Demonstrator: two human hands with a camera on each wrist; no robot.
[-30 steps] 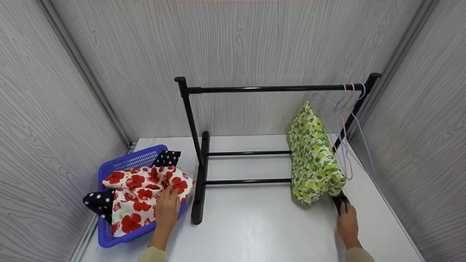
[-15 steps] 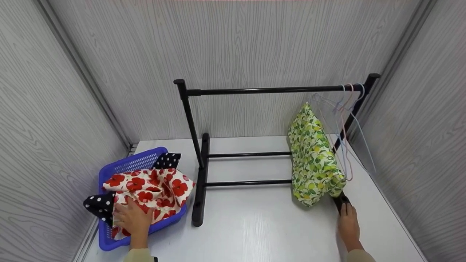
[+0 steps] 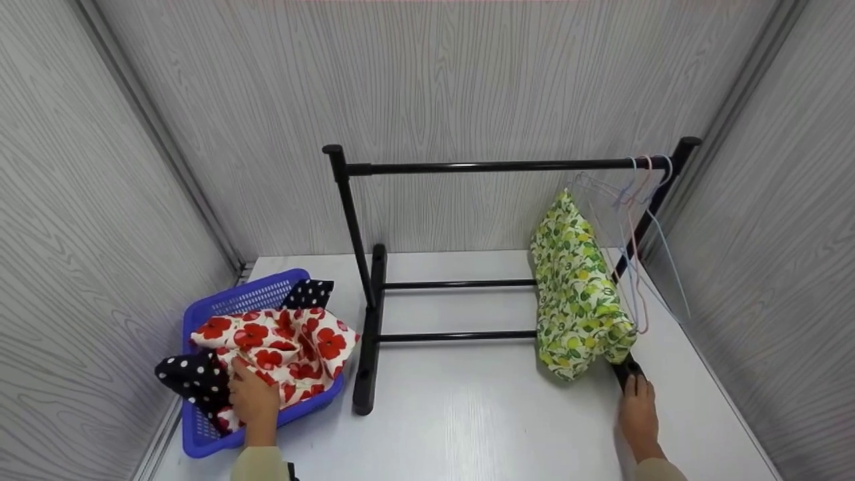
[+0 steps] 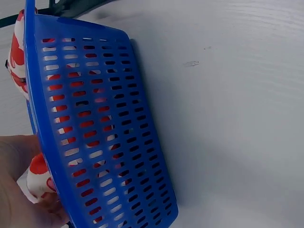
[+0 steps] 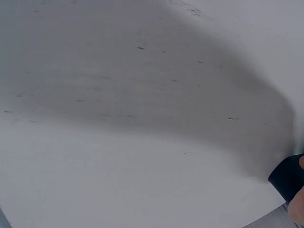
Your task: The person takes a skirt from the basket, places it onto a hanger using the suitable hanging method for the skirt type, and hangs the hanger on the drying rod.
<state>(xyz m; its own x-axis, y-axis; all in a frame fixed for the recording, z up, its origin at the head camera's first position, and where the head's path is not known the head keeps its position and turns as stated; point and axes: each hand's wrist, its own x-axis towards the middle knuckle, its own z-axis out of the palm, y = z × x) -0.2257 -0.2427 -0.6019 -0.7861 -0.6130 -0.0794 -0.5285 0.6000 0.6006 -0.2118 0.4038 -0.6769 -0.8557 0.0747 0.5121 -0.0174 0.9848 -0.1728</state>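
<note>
In the head view my left hand (image 3: 254,395) pinches the near-left part of a white cloth with red flowers (image 3: 268,334). The left wrist view shows a fold of this flowered cloth (image 4: 40,175) between thumb and fingers. The garment lies in a blue plastic basket (image 3: 195,427), over a black cloth with white dots (image 3: 194,377). At the right, my right hand (image 3: 640,414) holds the front end of the foot of a black clothes rack (image 3: 461,167). Part of that rack foot (image 5: 287,178) shows between thumb and finger in the right wrist view.
A green and yellow lemon-print cloth (image 3: 578,294) hangs at the right of the rack. Several thin hangers, among them a pink hanger (image 3: 631,234), hang beside it near the right post. Wood-grain walls (image 3: 434,80) surround the white table (image 3: 461,427).
My left hand has moved left across the flowered cloth, first spread on it, and now grips it. The cloth's left edge has shifted right, baring more dotted cloth. My right hand stays put.
</note>
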